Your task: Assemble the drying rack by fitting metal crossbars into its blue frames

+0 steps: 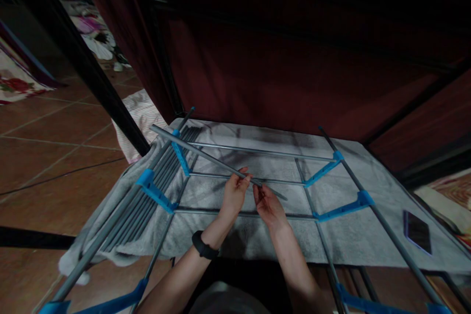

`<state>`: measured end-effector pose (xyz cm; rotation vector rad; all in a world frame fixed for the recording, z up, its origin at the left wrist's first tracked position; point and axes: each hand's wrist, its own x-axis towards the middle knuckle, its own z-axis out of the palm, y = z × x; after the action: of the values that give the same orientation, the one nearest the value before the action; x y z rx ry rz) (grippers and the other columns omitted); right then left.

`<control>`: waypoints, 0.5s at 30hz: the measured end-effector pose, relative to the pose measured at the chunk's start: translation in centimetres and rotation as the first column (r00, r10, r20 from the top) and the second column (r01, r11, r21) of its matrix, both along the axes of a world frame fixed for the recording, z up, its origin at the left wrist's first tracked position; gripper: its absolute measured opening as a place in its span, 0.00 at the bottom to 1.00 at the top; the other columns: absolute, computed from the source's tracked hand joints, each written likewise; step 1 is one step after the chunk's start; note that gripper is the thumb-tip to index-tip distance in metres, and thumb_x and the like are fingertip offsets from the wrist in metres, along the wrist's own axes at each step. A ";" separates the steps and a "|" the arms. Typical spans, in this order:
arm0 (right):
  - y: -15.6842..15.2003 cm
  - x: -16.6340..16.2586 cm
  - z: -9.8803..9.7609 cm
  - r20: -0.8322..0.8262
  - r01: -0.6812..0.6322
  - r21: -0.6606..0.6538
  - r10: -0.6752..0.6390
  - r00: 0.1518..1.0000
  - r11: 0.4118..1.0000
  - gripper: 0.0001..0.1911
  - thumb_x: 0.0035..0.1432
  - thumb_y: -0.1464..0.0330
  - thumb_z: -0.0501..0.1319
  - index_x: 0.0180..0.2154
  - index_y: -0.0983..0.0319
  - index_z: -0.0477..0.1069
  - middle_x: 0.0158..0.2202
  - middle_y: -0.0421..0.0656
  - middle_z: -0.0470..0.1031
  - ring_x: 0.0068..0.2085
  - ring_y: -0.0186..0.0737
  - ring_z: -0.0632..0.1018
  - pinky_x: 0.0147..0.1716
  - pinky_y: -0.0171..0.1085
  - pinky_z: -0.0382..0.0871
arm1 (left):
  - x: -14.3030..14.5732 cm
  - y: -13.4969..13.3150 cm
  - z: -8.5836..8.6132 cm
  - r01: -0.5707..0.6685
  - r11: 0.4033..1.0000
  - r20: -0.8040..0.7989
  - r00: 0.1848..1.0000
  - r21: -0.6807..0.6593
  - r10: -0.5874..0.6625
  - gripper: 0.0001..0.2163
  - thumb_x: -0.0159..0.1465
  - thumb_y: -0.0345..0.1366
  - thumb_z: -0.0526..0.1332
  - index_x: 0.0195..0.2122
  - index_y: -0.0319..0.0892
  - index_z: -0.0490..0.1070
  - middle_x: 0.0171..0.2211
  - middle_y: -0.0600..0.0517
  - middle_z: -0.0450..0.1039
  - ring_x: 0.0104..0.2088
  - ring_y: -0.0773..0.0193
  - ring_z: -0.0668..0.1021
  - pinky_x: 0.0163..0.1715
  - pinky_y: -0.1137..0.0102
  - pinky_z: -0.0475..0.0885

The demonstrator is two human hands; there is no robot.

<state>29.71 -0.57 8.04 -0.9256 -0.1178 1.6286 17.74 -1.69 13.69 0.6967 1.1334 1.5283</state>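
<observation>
My left hand, with a dark band on its wrist, pinches a long grey metal rod near its middle. My right hand is closed on the same rod a little further right, palm partly turned up. The rod slants from upper left down to the right, above a rack frame of grey tubes. Blue plastic brackets join the tubes on the left, and matching blue brackets sit on the right. The frame rests on a grey blanket.
Several loose grey rods lie side by side on the blanket at the left. A phone lies at the right. A dark red curtain hangs behind. A black post rises at the left, beyond which is a tiled floor.
</observation>
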 end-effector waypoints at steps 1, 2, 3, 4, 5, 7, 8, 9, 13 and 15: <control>0.0 0.0 0.2 0.005 0.002 0.002 -0.002 1.000 1.000 0.07 0.62 0.75 0.66 0.31 0.60 0.76 0.32 0.38 0.82 0.36 0.31 0.84 0.44 0.28 0.82 | 0.1 0.0 0.1 0.000 1.000 0.006 1.000 0.012 -0.001 0.12 0.60 0.28 0.70 0.45 0.41 0.79 0.38 0.48 0.83 0.40 0.61 0.80 0.46 0.69 0.73; -0.1 0.0 0.4 0.001 -0.004 0.011 0.004 1.000 1.000 0.07 0.62 0.75 0.67 0.31 0.60 0.76 0.33 0.39 0.82 0.36 0.31 0.84 0.44 0.29 0.82 | 0.1 0.0 0.3 0.001 1.000 0.010 1.000 0.026 -0.002 0.12 0.61 0.27 0.69 0.46 0.41 0.78 0.37 0.48 0.82 0.40 0.60 0.81 0.47 0.69 0.73; -0.2 0.0 0.7 -0.011 -0.020 0.026 0.020 1.000 0.999 0.06 0.61 0.75 0.67 0.32 0.61 0.76 0.34 0.40 0.83 0.36 0.32 0.85 0.44 0.30 0.83 | 0.1 0.0 0.5 0.001 0.999 0.012 1.000 0.040 -0.001 0.12 0.62 0.27 0.69 0.46 0.41 0.78 0.37 0.49 0.82 0.41 0.60 0.81 0.48 0.69 0.73; -0.4 0.1 1.0 -0.026 -0.048 0.046 0.049 0.998 0.998 0.05 0.61 0.75 0.67 0.33 0.61 0.77 0.35 0.41 0.83 0.37 0.34 0.85 0.44 0.31 0.83 | 0.0 0.0 0.8 0.002 0.999 0.011 1.000 0.052 -0.002 0.12 0.62 0.26 0.68 0.47 0.42 0.77 0.36 0.49 0.82 0.41 0.60 0.81 0.48 0.69 0.72; -0.6 0.2 1.3 -0.038 -0.087 0.063 0.090 0.995 0.994 0.04 0.62 0.74 0.67 0.34 0.61 0.77 0.36 0.42 0.84 0.38 0.35 0.85 0.44 0.33 0.83 | 0.0 0.1 1.2 0.002 0.998 0.007 1.000 0.063 -0.003 0.12 0.62 0.26 0.68 0.47 0.42 0.77 0.36 0.50 0.82 0.42 0.60 0.81 0.49 0.69 0.72; -1.0 0.6 1.9 -0.044 -0.180 0.072 0.183 0.982 0.981 0.03 0.62 0.74 0.66 0.35 0.62 0.78 0.36 0.44 0.84 0.37 0.36 0.85 0.42 0.35 0.84 | -0.3 0.2 2.0 0.001 0.996 -0.016 1.000 0.090 0.000 0.13 0.62 0.27 0.69 0.47 0.43 0.77 0.36 0.51 0.81 0.42 0.59 0.81 0.49 0.69 0.72; -1.3 0.7 2.2 -0.035 -0.220 0.064 0.222 0.974 0.973 0.03 0.62 0.73 0.65 0.36 0.63 0.78 0.36 0.45 0.84 0.37 0.37 0.85 0.40 0.35 0.83 | -0.4 0.4 2.4 0.000 0.994 -0.032 0.999 0.110 0.004 0.14 0.62 0.27 0.69 0.48 0.43 0.77 0.36 0.51 0.80 0.42 0.59 0.80 0.49 0.69 0.71; -1.5 0.9 2.4 -0.019 -0.250 0.050 0.251 0.968 0.967 0.04 0.62 0.74 0.64 0.36 0.63 0.78 0.35 0.45 0.84 0.35 0.37 0.84 0.39 0.35 0.83 | -0.6 0.5 2.9 0.002 0.991 -0.048 0.999 0.133 0.004 0.15 0.62 0.27 0.69 0.50 0.43 0.77 0.36 0.51 0.80 0.42 0.58 0.80 0.49 0.69 0.71; -2.3 1.5 3.0 0.089 -0.264 0.042 0.260 0.961 0.963 0.06 0.57 0.74 0.63 0.36 0.63 0.79 0.34 0.46 0.85 0.33 0.37 0.83 0.37 0.36 0.81 | -1.2 0.8 4.7 0.039 0.984 -0.034 0.999 0.173 -0.033 0.22 0.62 0.27 0.69 0.58 0.44 0.76 0.36 0.51 0.79 0.42 0.56 0.79 0.49 0.70 0.70; -2.5 1.7 3.4 0.146 -0.240 0.081 0.226 0.963 0.967 0.06 0.54 0.73 0.65 0.36 0.62 0.79 0.34 0.44 0.84 0.33 0.37 0.83 0.37 0.37 0.80 | -1.4 1.0 5.7 0.060 0.984 -0.021 0.998 0.165 -0.057 0.25 0.62 0.26 0.68 0.60 0.44 0.75 0.36 0.51 0.78 0.43 0.56 0.79 0.50 0.70 0.70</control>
<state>31.40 -3.10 11.44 -0.9743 -0.4111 1.7580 16.37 -0.73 19.37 0.8492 0.9966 1.5818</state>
